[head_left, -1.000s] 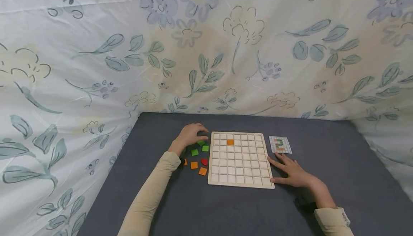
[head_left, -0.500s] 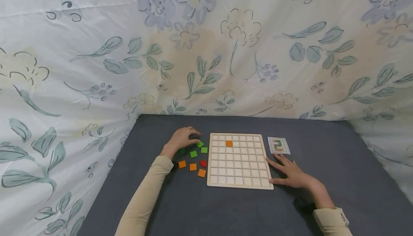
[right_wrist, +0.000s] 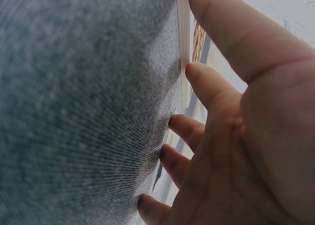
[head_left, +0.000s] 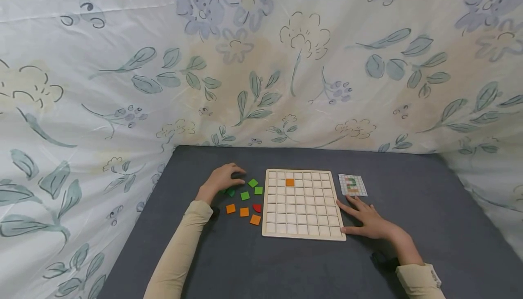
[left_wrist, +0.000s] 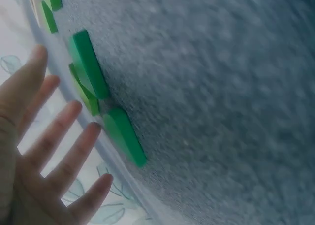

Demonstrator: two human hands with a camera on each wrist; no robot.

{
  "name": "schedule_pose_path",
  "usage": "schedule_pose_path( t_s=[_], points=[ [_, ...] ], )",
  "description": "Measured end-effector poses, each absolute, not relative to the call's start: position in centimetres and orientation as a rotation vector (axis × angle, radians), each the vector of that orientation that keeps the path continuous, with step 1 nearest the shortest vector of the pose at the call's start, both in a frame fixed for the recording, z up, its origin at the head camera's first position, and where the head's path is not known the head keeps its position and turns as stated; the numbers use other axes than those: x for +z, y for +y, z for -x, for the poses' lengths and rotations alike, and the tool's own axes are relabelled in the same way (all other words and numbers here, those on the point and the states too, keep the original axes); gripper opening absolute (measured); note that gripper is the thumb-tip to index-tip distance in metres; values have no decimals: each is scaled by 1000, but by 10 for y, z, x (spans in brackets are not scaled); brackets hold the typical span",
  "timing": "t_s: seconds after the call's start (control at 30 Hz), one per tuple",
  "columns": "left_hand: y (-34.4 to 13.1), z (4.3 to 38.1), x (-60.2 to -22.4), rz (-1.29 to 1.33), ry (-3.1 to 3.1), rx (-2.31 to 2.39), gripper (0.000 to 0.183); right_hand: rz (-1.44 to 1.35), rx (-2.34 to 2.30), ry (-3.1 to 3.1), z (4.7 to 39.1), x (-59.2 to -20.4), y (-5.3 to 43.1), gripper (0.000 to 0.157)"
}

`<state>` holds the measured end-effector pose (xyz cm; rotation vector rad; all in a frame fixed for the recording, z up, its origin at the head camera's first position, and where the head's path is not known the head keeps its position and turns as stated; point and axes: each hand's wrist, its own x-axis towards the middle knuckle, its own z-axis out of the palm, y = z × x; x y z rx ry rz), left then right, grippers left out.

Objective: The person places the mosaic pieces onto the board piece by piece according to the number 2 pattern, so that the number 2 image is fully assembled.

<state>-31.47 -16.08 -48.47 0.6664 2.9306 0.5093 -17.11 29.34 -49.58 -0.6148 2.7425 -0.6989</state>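
Note:
My left hand point(head_left: 222, 178) hovers over the table's left part, fingers loosely spread and holding nothing. Beneath and beside it lie dark green tiles point(left_wrist: 88, 65), partly hidden by the hand in the head view. Light green square tiles point(head_left: 245, 195) lie just right of it. My right hand point(head_left: 369, 222) rests with spread fingers by the wooden grid board point(head_left: 304, 237); thumb and index fingertip touch its right edge. One orange square tile point(head_left: 289, 182) sits in a cell of the board's second row from the top.
Loose orange tiles point(head_left: 244, 212) and a red rounded piece point(head_left: 257, 208) lie left of the board. A pattern card point(head_left: 363, 192) with a coloured figure lies beyond my right fingertips. Floral cloth point(head_left: 261, 85) hangs behind the dark table point(head_left: 302, 267).
My left hand has drawn left, away from the board, uncovering light green and orange tiles. My right hand stays at the board's edge. The head view has shifted slightly.

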Motion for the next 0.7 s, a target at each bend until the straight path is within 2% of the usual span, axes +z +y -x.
schedule_pose_path(
  t_s=[0.7],
  points=[
    [-188,311,-484,-643,2849,593,34,584,-708,2737,163,-495,288,78]
  ],
)
